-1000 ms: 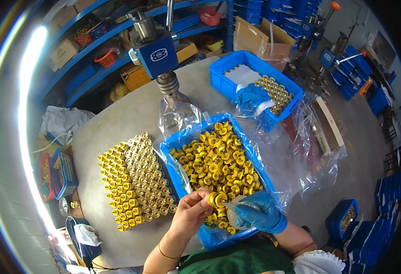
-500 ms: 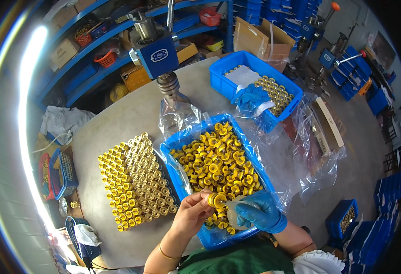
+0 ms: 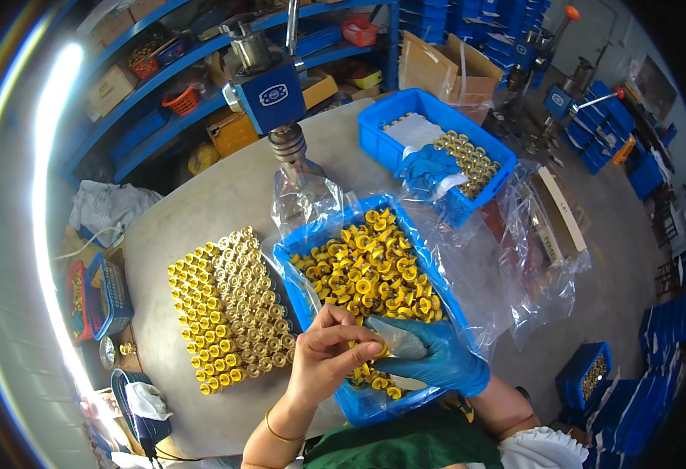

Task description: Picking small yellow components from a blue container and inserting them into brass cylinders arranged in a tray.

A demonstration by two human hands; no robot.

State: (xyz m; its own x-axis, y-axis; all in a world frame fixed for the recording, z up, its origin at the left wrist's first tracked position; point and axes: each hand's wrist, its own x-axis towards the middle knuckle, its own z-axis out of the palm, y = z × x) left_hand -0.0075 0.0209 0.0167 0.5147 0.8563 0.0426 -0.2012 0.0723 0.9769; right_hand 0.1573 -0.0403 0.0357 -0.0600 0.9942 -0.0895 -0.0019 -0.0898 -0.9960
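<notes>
Over the blue bin [image 3: 329, 216], my bare left hand [image 3: 329, 356] pinches a round yellow metal part [image 3: 380, 344], mostly covered by the fingers. My right hand [image 3: 441, 356], in a blue glove, is closed around a whitish, translucent sheet or cloth [image 3: 402, 339] against the same part. Whether its fingers also touch the metal cannot be made out. Below both hands, the bin holds a heap of loose yellow parts [image 3: 365, 285] with short stems. Left of the bin, yellow parts [image 3: 202, 313] stand in rows beside rows of pale brass-coloured round fittings [image 3: 253, 293].
A bench press [image 3: 276, 102] stands behind the bin, with clear plastic film [image 3: 304, 199] below its chuck. Farther right, another blue bin [image 3: 382, 141] holds brass fittings and a blue glove [image 3: 429, 168]. Plastic film and an open carton [image 3: 558, 211] lie at the right.
My left hand has turned, its fingers now over the yellow part. My right hand has moved left and closed the whitish sheet against it; the two hands are closer together.
</notes>
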